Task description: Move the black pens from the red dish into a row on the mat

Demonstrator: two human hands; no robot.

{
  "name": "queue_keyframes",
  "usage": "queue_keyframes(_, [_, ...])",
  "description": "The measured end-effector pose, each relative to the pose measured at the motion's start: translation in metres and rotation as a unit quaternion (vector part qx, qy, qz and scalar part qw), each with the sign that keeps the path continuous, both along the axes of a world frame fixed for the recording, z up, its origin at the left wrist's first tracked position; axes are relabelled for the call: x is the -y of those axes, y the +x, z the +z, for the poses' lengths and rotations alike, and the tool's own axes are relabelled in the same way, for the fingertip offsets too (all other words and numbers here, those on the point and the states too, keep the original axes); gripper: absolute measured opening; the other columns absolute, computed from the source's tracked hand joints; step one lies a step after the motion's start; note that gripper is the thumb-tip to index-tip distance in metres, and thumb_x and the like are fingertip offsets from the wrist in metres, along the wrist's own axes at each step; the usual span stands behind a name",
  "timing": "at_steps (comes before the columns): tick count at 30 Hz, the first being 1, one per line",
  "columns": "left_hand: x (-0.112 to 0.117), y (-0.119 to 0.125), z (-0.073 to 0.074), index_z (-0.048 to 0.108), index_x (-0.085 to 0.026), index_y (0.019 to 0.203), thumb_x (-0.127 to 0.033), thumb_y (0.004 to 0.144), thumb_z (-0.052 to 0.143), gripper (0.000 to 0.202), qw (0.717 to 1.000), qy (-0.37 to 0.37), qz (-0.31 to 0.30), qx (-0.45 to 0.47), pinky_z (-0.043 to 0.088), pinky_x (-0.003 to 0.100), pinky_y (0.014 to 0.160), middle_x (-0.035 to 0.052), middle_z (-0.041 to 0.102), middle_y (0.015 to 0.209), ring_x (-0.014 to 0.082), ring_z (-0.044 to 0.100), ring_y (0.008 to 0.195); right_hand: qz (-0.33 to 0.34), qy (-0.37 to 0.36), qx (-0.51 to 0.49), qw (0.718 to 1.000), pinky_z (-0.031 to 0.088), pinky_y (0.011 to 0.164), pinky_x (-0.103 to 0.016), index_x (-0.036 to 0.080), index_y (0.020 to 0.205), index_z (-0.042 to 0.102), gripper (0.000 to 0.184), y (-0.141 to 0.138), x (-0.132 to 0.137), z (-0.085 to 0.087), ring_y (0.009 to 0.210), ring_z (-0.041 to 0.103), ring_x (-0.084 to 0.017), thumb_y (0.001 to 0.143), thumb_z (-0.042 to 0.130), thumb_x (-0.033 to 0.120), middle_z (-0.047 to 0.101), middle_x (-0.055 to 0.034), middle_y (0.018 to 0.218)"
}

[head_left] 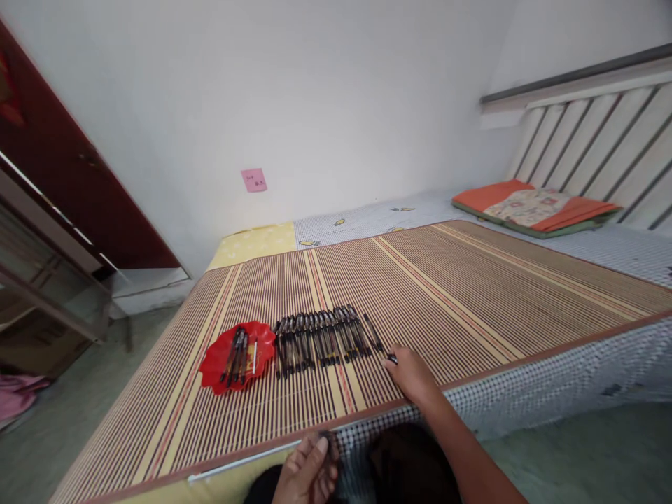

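A long row of black pens (323,339) lies side by side on a striped bamboo mat (472,294). My right hand (412,376) rests on the mat at the row's right end, its fingers pinched on the tip of a black pen (391,359). My left hand (309,470) is low at the mat's near edge, its fingers curled around something dark I cannot make out. A red scalloped plate (216,364) left of the row holds several more pens.
The mat covers a bed with a checked sheet (567,385). An orange folded cushion (533,206) lies by the slatted headboard (603,140). A white rod (236,462) lies along the near edge. A dark cabinet (63,182) stands at left; a pink note (254,180) is on the wall.
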State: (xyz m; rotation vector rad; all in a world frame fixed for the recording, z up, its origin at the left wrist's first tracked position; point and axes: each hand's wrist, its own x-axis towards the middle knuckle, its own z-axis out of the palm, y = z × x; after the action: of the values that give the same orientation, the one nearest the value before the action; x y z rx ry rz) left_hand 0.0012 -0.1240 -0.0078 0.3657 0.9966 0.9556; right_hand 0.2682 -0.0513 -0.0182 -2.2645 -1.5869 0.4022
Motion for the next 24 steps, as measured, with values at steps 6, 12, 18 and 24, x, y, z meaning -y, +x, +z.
queue_keyframes(6, [0.000, -0.001, -0.008, 0.066, -0.014, 0.072, -0.036, 0.046, 0.097, 0.046, 1.000, 0.002, -0.025, -0.004, 0.043, 0.018, 0.045, 0.0007, 0.069, 0.063, 0.0094, 0.060, 0.050, -0.016, 0.008, 0.047, 0.999, 0.038, 0.065, -0.029, 0.015, 0.101, 0.063, 0.020, -0.011, -0.002, -0.004, 0.088, 0.071, -0.026, 0.093, 0.060, 0.033, 0.075, -0.0148, 0.096])
queue_keyframes(12, [0.001, 0.002, -0.015, 0.066, -0.015, 0.072, -0.037, 0.047, 0.097, 0.046, 0.999, 0.002, -0.032, -0.003, 0.042, 0.018, 0.044, 0.0002, 0.069, 0.062, 0.0089, 0.059, 0.048, -0.015, 0.008, 0.040, 0.999, 0.039, 0.066, -0.029, 0.014, 0.099, 0.063, 0.018, -0.012, -0.004, -0.002, 0.089, 0.071, -0.026, 0.092, 0.060, 0.031, 0.075, -0.0150, 0.096])
queue_keyframes(18, [0.001, 0.001, -0.016, 0.066, -0.015, 0.073, -0.035, 0.047, 0.097, 0.045, 0.999, 0.001, -0.044, -0.003, 0.042, 0.018, 0.044, 0.0009, 0.070, 0.063, 0.0088, 0.059, 0.047, -0.017, 0.011, -0.013, 1.000, 0.039, 0.068, -0.027, 0.016, 0.092, 0.067, 0.013, -0.008, -0.005, -0.004, 0.089, 0.070, -0.023, 0.088, 0.062, 0.028, 0.075, -0.0119, 0.095])
queue_keyframes(24, [0.000, -0.002, -0.018, 0.066, -0.015, 0.070, -0.037, 0.046, 0.097, 0.046, 0.999, 0.000, -0.044, -0.002, 0.042, 0.018, 0.043, 0.0008, 0.070, 0.061, 0.0090, 0.058, 0.046, -0.014, -0.011, -0.030, 0.999, 0.036, 0.063, -0.027, 0.014, 0.088, 0.069, 0.017, -0.005, -0.004, 0.002, 0.082, 0.069, -0.021, 0.089, 0.056, 0.025, 0.075, -0.0129, 0.090])
